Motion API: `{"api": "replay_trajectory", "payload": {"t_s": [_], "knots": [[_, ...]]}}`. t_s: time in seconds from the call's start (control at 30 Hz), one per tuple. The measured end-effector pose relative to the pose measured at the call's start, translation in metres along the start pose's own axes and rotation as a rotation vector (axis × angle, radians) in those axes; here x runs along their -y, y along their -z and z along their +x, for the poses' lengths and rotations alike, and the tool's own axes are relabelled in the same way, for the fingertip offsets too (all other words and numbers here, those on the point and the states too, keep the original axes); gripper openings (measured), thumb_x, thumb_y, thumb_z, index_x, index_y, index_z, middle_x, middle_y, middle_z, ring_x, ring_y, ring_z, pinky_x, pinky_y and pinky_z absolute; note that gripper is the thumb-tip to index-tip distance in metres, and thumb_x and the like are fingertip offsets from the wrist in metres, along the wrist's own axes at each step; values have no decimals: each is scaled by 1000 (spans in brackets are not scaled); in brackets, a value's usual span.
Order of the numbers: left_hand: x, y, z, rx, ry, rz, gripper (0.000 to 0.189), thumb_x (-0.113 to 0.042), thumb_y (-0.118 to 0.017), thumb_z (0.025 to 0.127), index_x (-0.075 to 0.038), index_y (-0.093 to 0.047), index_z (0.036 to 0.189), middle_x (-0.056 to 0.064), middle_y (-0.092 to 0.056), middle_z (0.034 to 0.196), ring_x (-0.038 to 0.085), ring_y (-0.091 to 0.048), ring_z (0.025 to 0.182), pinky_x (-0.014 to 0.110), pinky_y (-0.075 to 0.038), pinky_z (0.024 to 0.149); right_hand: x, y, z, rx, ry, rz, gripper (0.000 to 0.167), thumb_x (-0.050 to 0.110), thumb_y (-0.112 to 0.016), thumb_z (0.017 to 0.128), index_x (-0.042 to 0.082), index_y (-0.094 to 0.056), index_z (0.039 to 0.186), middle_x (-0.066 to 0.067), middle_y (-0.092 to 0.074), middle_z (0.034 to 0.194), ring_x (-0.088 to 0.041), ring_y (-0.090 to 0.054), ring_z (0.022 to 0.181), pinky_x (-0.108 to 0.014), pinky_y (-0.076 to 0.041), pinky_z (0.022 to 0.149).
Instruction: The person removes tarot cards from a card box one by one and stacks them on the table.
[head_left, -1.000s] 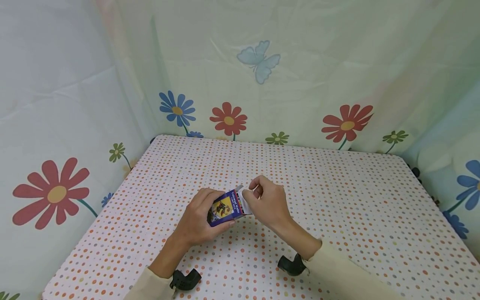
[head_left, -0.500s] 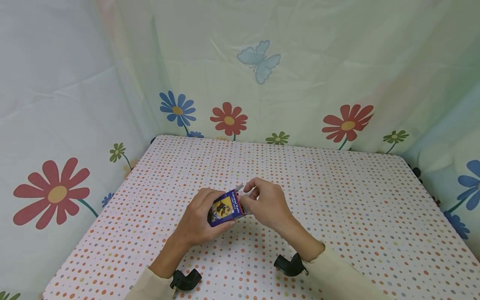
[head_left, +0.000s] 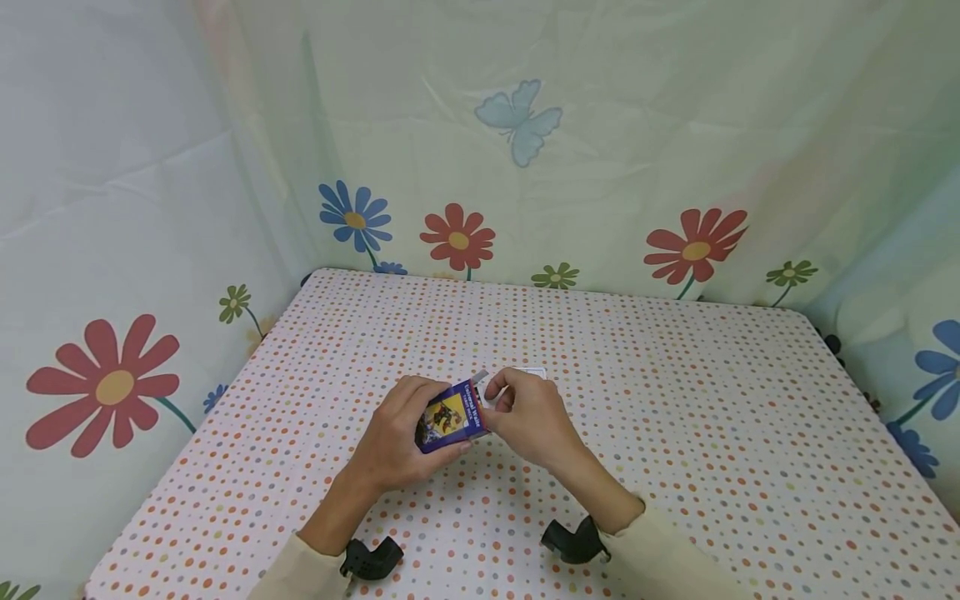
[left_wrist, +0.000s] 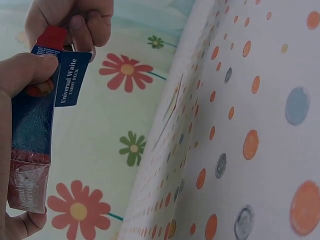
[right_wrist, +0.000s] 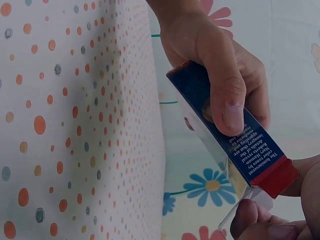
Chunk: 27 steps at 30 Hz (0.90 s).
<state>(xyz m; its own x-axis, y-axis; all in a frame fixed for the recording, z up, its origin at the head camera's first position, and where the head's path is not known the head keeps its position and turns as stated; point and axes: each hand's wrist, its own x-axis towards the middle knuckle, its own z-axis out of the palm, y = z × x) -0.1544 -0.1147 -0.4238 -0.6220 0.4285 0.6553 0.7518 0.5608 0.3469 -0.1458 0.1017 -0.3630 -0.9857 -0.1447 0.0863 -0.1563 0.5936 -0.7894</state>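
My left hand (head_left: 393, 433) grips a purple-blue tarot deck box (head_left: 448, 417), its thumb along the near edge and its fingers round the far side. The box is held above the table, tilted, with its mouth toward the right. At that mouth are the curled fingers and thumb of my right hand (head_left: 528, 417); whether they pinch anything is hard to tell. In the left wrist view the lettered lid flap (left_wrist: 72, 77) stands open beside a red side flap (left_wrist: 51, 37). My right fingers partly hide the box's mouth.
A thin white card-like piece (head_left: 536, 372) lies on the dotted tablecloth (head_left: 637, 375) just beyond my right hand, partly covered by it. Flowered curtains (head_left: 600, 150) hang behind the table and along both sides. Black curved mounts (head_left: 372, 559) sit on both wrists.
My right hand has shifted slightly down and left, its thumb moving closer into the box's mouth. The white piece beyond it has come into sight. My left hand and the box have stayed still.
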Motion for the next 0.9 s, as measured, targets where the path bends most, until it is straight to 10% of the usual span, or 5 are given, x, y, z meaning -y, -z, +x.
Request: {"api": "replay_trajectory", "payload": {"t_s": [0.9], "knots": [[-2, -1, 1, -2, -24, 20, 66, -53, -79, 82, -6, -63, 125, 4, -62, 116, 15, -57, 100, 32, -51, 82, -3, 3, -3, 87, -33, 51, 18, 6, -74, 90, 7, -63, 75, -2, -56, 62, -12, -46, 53, -24, -37, 48]]}}
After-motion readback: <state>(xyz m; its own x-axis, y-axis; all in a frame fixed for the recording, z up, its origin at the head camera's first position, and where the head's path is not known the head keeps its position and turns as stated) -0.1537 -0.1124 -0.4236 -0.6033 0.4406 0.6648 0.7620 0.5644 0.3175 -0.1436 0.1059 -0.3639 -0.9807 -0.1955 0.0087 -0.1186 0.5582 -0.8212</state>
